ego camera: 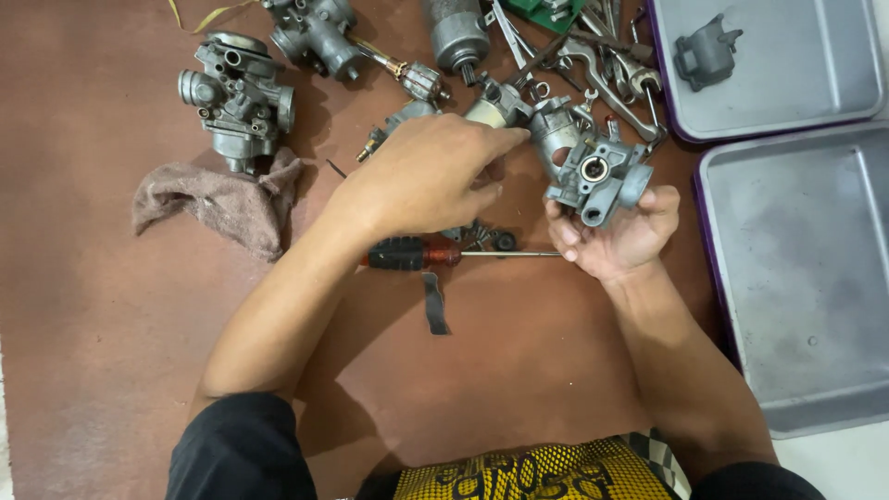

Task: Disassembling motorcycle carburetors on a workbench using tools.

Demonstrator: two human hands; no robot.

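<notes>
Right hand at 3 o'clock of the brown worktop, palm up, grip closed around a small grey cast-metal carburettor body, held just above the surface. Left hand near centre, fingers curled, tips reaching toward that carburettor body; cannot tell whether pinching anything. Below the hands, lying flat: a screwdriver with black-and-red handle and long steel shaft, small dark screws beside it. At 10 o'clock, a larger grey carburettor touching a crumpled brownish rag. At 1 o'clock, 2 grey metal trays with purple rims.
</notes>
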